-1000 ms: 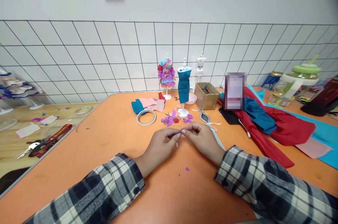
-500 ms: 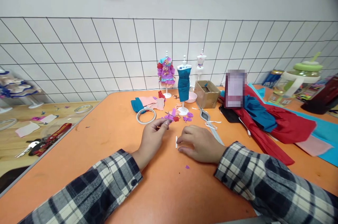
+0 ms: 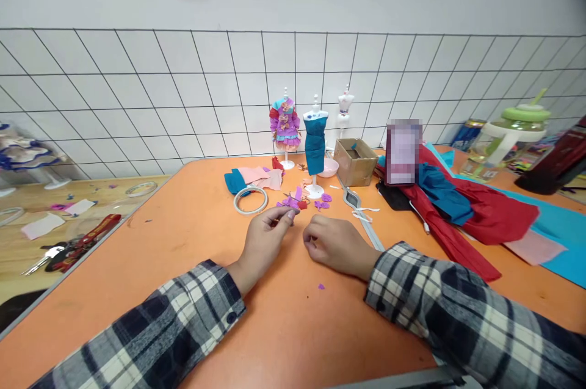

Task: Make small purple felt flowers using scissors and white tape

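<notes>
Pressing thumb and forefinger together on the left hand [image 3: 268,233], just short of a heap of purple scraps [image 3: 297,194]; cannot tell whether pinching anything between, too small a spot. Holding the right hand [image 3: 337,243] loosely curled near the left, clearly apart from it, fingers bent toward the thumb and tips hidden; cannot tell about anything inside. Seeing the purple scraps on the orange table [image 3: 183,224], in front of the white foot of a doll stand in a blue dress [image 3: 315,145], mixed with a red scrap [image 3: 303,205] and near smaller purple pieces [image 3: 323,205]. Finding a pale tape ring [image 3: 236,203] flat to the left of the heap, and behind it some folded blue cloth [image 3: 234,181] and pink cloth [image 3: 256,176]. Noticing farther back a doll stand in a purple ruffled outfit [image 3: 285,126], a white doll stand [image 3: 345,104], a pink bowl [image 3: 330,168] and an open cardboard box [image 3: 364,171]. Spotting beyond the right hand a grey strip [image 3: 370,233] with a thin white cord [image 3: 372,210] by it, and farther right an upright phone [image 3: 403,156] beside crumpled red cloth [image 3: 499,218], plus a clear jug with a green lid [image 3: 522,132]. Seeing a tiny purple bit [image 3: 321,286] nearer the front, and keys [image 3: 51,253] on the wooden table [image 3: 119,196] at far left.
</notes>
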`<state>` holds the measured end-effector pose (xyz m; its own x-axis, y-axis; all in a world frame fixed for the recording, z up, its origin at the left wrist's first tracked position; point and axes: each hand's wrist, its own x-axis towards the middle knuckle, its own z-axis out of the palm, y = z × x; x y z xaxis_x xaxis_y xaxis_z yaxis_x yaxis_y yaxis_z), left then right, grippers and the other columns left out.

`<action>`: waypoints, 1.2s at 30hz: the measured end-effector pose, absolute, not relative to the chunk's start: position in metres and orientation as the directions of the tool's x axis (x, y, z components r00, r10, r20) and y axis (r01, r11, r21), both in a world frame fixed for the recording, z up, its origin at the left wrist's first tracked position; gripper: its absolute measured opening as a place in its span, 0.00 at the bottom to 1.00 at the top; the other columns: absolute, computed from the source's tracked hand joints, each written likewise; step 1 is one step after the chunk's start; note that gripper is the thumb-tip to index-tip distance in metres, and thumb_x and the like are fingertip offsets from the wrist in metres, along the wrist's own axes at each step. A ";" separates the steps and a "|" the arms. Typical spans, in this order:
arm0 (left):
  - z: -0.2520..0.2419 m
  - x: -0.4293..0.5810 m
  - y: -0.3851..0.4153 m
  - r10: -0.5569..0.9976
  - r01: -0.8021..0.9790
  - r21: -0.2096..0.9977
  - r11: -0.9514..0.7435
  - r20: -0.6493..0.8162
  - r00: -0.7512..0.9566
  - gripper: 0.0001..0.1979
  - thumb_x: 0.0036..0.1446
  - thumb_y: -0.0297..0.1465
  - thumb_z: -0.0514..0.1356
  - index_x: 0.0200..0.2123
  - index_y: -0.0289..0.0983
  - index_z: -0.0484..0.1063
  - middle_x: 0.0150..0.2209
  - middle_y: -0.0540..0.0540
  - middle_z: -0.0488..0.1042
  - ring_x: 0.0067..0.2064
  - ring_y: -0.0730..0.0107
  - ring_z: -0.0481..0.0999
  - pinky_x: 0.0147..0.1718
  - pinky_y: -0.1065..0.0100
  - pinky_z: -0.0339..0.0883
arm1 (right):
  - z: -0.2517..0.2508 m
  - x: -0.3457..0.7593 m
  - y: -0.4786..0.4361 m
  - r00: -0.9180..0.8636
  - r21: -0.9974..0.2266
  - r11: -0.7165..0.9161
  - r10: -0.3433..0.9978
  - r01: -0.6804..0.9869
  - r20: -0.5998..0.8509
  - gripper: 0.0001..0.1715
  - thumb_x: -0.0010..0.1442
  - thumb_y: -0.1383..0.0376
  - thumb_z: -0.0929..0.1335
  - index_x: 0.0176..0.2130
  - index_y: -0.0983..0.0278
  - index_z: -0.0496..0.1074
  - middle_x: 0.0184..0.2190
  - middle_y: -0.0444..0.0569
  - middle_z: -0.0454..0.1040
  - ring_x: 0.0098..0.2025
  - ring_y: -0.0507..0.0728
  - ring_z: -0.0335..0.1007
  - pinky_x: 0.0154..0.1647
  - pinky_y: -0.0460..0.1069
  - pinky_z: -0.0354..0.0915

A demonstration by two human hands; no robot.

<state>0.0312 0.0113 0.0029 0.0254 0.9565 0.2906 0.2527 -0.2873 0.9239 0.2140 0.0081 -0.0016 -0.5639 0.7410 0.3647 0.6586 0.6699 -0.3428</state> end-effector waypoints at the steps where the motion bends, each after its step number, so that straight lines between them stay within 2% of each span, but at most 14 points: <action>1: 0.003 0.030 0.012 0.958 0.238 0.928 -0.285 0.282 0.047 0.14 0.55 0.39 0.60 0.38 0.36 0.78 0.35 0.46 0.78 0.38 0.64 0.74 0.39 0.67 0.67 | 0.002 0.215 0.010 -0.470 -0.520 0.592 0.805 0.616 0.361 0.04 0.56 0.66 0.66 0.32 0.64 0.71 0.31 0.45 0.70 0.31 0.51 0.63 0.29 0.46 0.54; 3: 0.003 0.030 0.012 0.956 0.209 0.936 -0.285 0.261 0.133 0.14 0.57 0.38 0.59 0.40 0.36 0.77 0.40 0.44 0.78 0.42 0.62 0.74 0.44 0.65 0.66 | 0.008 0.220 0.013 -0.323 -0.818 0.394 0.907 0.419 0.271 0.05 0.56 0.64 0.66 0.31 0.64 0.70 0.27 0.43 0.67 0.27 0.50 0.60 0.28 0.45 0.55; 4: 0.003 0.030 0.011 0.948 0.202 0.935 -0.290 0.252 0.194 0.15 0.57 0.38 0.58 0.41 0.36 0.77 0.42 0.43 0.78 0.45 0.61 0.74 0.46 0.64 0.65 | 0.010 0.223 0.015 -0.291 -0.910 0.286 0.936 0.299 0.199 0.08 0.56 0.61 0.66 0.31 0.64 0.70 0.24 0.41 0.65 0.24 0.49 0.57 0.25 0.45 0.53; 6: 0.004 0.030 0.010 0.917 0.221 0.921 -0.319 0.242 0.317 0.15 0.59 0.38 0.56 0.40 0.36 0.78 0.43 0.43 0.77 0.47 0.59 0.72 0.50 0.62 0.62 | 0.012 0.228 0.018 -0.293 -0.991 0.090 0.954 0.096 0.058 0.12 0.55 0.57 0.67 0.33 0.63 0.69 0.20 0.37 0.59 0.20 0.47 0.50 0.20 0.45 0.48; 9: 0.007 0.032 0.008 0.868 0.292 0.871 -0.396 0.250 0.430 0.14 0.60 0.36 0.55 0.36 0.36 0.79 0.39 0.43 0.76 0.45 0.59 0.72 0.49 0.61 0.62 | 0.008 0.232 0.022 -0.316 -0.996 -0.066 0.948 -0.054 -0.046 0.14 0.53 0.55 0.69 0.33 0.63 0.68 0.17 0.35 0.53 0.17 0.46 0.41 0.17 0.44 0.39; 17: 0.007 0.033 0.005 0.855 0.354 0.810 -0.467 0.310 0.417 0.10 0.58 0.33 0.58 0.31 0.37 0.78 0.35 0.44 0.76 0.42 0.61 0.72 0.46 0.62 0.62 | 0.001 0.232 0.024 -0.317 -0.995 -0.068 0.947 -0.071 -0.042 0.14 0.52 0.56 0.71 0.32 0.64 0.70 0.18 0.35 0.53 0.17 0.44 0.42 0.16 0.43 0.38; 20: 0.008 0.032 0.005 0.858 0.334 0.824 -0.457 0.310 0.410 0.10 0.58 0.33 0.58 0.31 0.37 0.79 0.34 0.44 0.76 0.41 0.62 0.72 0.45 0.63 0.63 | 0.002 0.232 0.024 -0.323 -0.989 -0.119 0.943 -0.087 -0.085 0.16 0.51 0.57 0.71 0.37 0.64 0.72 0.18 0.35 0.53 0.17 0.45 0.41 0.15 0.43 0.37; 22: 0.009 0.031 0.004 0.865 0.313 0.842 -0.439 0.302 0.401 0.10 0.58 0.33 0.58 0.30 0.37 0.79 0.33 0.45 0.75 0.40 0.63 0.73 0.43 0.64 0.63 | 0.003 0.233 0.024 -0.291 -0.984 -0.141 0.951 -0.109 -0.104 0.20 0.51 0.58 0.70 0.44 0.63 0.72 0.21 0.37 0.58 0.17 0.45 0.42 0.15 0.43 0.37; 24: 0.011 0.032 0.003 0.876 0.299 0.859 -0.416 0.289 0.386 0.10 0.57 0.33 0.58 0.30 0.37 0.79 0.33 0.45 0.75 0.39 0.63 0.73 0.42 0.65 0.63 | 0.007 0.234 0.024 -0.179 -0.993 -0.065 0.983 -0.098 -0.047 0.22 0.53 0.60 0.69 0.48 0.61 0.70 0.26 0.40 0.64 0.17 0.45 0.45 0.14 0.43 0.39; 26: 0.012 0.032 0.002 0.890 0.304 0.867 -0.395 0.279 0.361 0.11 0.57 0.33 0.58 0.29 0.37 0.79 0.32 0.44 0.75 0.39 0.62 0.73 0.41 0.65 0.64 | 0.012 0.235 0.021 -0.039 -0.987 0.150 0.988 0.050 0.149 0.16 0.54 0.60 0.68 0.44 0.61 0.72 0.29 0.43 0.68 0.19 0.46 0.50 0.16 0.44 0.46; 28: 0.012 0.033 0.002 0.899 0.316 0.866 -0.386 0.278 0.337 0.11 0.57 0.33 0.58 0.29 0.37 0.79 0.31 0.44 0.75 0.39 0.62 0.73 0.40 0.64 0.64 | 0.017 0.234 0.015 -0.046 -0.862 0.409 0.909 0.299 0.415 0.09 0.55 0.61 0.68 0.36 0.62 0.75 0.28 0.45 0.71 0.23 0.49 0.58 0.22 0.45 0.55; 30: 0.010 0.033 0.002 0.899 0.320 0.862 -0.392 0.287 0.330 0.11 0.56 0.33 0.58 0.29 0.37 0.79 0.31 0.44 0.75 0.38 0.61 0.73 0.41 0.64 0.64 | 0.020 0.230 0.006 -0.182 -0.680 0.574 0.809 0.456 0.560 0.07 0.56 0.63 0.68 0.33 0.62 0.76 0.28 0.46 0.73 0.27 0.51 0.64 0.28 0.47 0.60; 32: 0.008 0.033 0.002 0.891 0.317 0.854 -0.412 0.305 0.336 0.11 0.57 0.33 0.58 0.30 0.36 0.79 0.32 0.43 0.75 0.38 0.61 0.73 0.40 0.63 0.65 | 0.020 0.225 -0.002 -0.277 -0.588 0.630 0.765 0.507 0.581 0.07 0.57 0.65 0.68 0.36 0.61 0.77 0.29 0.46 0.75 0.27 0.51 0.65 0.29 0.47 0.60; 36: 0.006 0.033 0.001 0.866 0.346 0.810 -0.473 0.356 0.352 0.10 0.57 0.33 0.58 0.31 0.37 0.79 0.32 0.43 0.76 0.38 0.62 0.73 0.40 0.63 0.65 | 0.018 0.219 -0.007 -0.309 -0.567 0.620 0.774 0.542 0.552 0.06 0.57 0.67 0.68 0.35 0.60 0.77 0.29 0.44 0.77 0.28 0.51 0.67 0.29 0.46 0.60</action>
<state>0.0330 0.0015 0.0058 0.3515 0.8659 0.3558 0.3456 -0.4733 0.8103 0.2194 -0.0072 0.0176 -0.3086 0.7743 0.5525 0.5423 0.6204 -0.5666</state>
